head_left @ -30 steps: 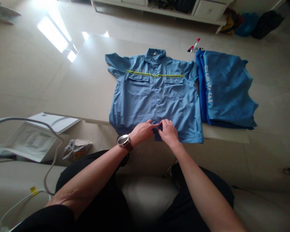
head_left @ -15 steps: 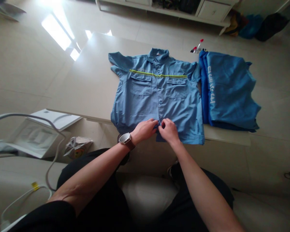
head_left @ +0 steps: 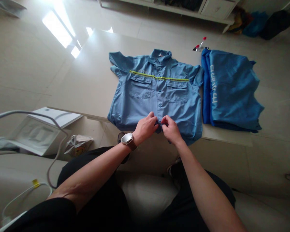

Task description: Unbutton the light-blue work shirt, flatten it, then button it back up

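A light blue short-sleeved work shirt point(head_left: 142, 106) lies front up on a pale table, its collar pointing away from me. A yellow-green stripe crosses its chest above two flap pockets, and buttons run down the middle. At the near end of the button line, my left hand point(head_left: 147, 128) is closed on the front edge near the hem. My right hand point(head_left: 171, 129) pinches the facing edge just beside it. The fingertips almost meet, and the bit of cloth between them is mostly hidden.
Right of the shirt lies a stack of folded blue clothes point(head_left: 234, 90) with white lettering. Small red-capped bottles point(head_left: 202, 44) stand behind it. The pale table point(head_left: 79, 77) extends left. A white box point(head_left: 36, 135), a cable point(head_left: 59, 151) and a crinkled bag point(head_left: 77, 145) are at the lower left.
Both hands have stayed at the shirt's front edges and shifted slightly. The hem at the lower right has been drawn in and now curves under. The view has moved a little.
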Tool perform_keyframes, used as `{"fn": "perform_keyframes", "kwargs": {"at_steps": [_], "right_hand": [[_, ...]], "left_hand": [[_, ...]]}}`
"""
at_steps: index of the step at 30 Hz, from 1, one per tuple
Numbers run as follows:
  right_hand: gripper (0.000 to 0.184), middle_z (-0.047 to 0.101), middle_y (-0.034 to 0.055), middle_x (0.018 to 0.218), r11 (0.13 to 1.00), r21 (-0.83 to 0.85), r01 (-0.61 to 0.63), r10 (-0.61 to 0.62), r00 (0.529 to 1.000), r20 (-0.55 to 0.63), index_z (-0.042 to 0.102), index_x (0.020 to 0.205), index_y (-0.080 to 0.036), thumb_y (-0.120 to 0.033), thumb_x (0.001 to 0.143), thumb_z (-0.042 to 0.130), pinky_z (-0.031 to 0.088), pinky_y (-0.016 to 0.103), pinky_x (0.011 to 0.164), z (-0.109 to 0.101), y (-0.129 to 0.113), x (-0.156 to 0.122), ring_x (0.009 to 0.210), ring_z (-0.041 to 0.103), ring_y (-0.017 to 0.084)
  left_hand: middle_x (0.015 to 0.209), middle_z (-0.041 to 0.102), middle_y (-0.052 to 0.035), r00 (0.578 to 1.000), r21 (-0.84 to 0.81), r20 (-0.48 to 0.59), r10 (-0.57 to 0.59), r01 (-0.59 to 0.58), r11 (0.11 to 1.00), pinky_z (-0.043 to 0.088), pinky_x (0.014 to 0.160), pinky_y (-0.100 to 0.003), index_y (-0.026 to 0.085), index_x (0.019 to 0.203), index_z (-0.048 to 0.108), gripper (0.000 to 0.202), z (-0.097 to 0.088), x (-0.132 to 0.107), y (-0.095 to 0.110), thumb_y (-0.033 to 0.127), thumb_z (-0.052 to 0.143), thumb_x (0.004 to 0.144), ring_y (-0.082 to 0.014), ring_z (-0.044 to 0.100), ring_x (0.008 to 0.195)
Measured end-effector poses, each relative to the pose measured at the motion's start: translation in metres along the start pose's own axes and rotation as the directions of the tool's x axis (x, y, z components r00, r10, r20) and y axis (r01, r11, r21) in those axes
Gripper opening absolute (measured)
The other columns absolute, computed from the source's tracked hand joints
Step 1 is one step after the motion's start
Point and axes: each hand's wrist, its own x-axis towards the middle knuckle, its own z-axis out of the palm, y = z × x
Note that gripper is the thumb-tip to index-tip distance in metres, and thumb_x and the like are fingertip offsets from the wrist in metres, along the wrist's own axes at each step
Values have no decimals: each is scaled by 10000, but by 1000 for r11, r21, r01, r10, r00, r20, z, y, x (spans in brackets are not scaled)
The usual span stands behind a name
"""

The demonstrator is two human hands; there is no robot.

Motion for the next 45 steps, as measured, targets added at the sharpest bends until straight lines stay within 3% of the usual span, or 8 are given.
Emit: {"fn": "perform_keyframes", "kwargs": {"at_steps": [4, 10, 13, 17, 21, 25, 37, 45], "right_hand": [[154, 622, 16, 845, 999, 41, -11, 10, 1000, 14, 519, 867, -239, -199, 734, 453, 471, 301, 810, 1, 0, 0, 820, 598, 188], [141, 661, 15, 750, 999, -19, -49, 49, 999, 13, 646, 880, -208, -304, 777, 646, 462, 287, 672, -4, -4, -2, 674, 585, 174], [156, 700, 38, 757, 995, -99, -18, 17, 1000, -11, 718, 875, -189, -303, 834, 620, 467, 304, 705, -9, -3, -2, 685, 607, 181], [208, 755, 76, 863, 998, -64, -19, 17, 999, -29, 760, 893, -176, -311, 858, 606, 493, 323, 761, -10, 4, 2, 768, 651, 204], [211, 770, 79, 900, 997, 29, -73, 75, 996, -43, 759, 910, -168, -289, 844, 600, 507, 324, 786, -6, 11, 6, 808, 669, 211], [205, 763, 68, 854, 995, 15, -103, 104, 992, -76, 742, 892, -172, -304, 848, 591, 496, 314, 756, -2, 11, 6, 768, 658, 204], [113, 719, 79, 833, 980, -197, -33, -1, 985, -171, 659, 777, -201, -254, 866, 615, 464, 318, 743, -1, -6, -3, 731, 615, 208], [137, 700, 78, 825, 967, -254, 3, -50, 983, -178, 634, 765, -203, -231, 895, 603, 436, 314, 728, 1, -4, -4, 729, 597, 204]], "left_hand": [[1145, 654, -79, 999, 9, -2, 34, -34, 999, 481, 750, -308, 185, 1061, 689, 215, 1, 3, -2, 241, 483, 1037, -177, 672, 832], [1065, 714, -103, 999, 6, 26, 29, -29, 1000, 482, 837, -314, 159, 1087, 659, 243, 2, 7, -3, 240, 431, 1067, -203, 690, 926], [1041, 732, -107, 999, 22, 29, 42, -43, 999, 475, 837, -320, 152, 1078, 661, 260, 1, 8, -4, 245, 418, 1078, -209, 694, 920], [1019, 727, -111, 998, 11, 27, 49, -49, 999, 476, 819, -321, 135, 1091, 674, 267, -1, 9, -4, 221, 423, 1068, -211, 684, 893], [1011, 696, -106, 997, -41, 5, 76, -76, 996, 480, 806, -306, 147, 1058, 719, 312, 1, 10, -5, 184, 410, 1044, -191, 661, 863], [994, 683, -94, 993, -74, -12, 118, -118, 990, 474, 791, -310, 164, 980, 753, 319, 1, 11, -7, 183, 437, 1016, -176, 643, 808], [925, 679, -88, 984, -85, 9, 177, -176, 981, 456, 781, -308, 145, 854, 756, 310, -3, 12, -8, 145, 473, 980, -165, 609, 762], [881, 673, -79, 985, -122, -14, 169, -170, 978, 445, 775, -296, 151, 787, 741, 286, -3, 15, -10, 150, 516, 963, -162, 587, 748]]}}
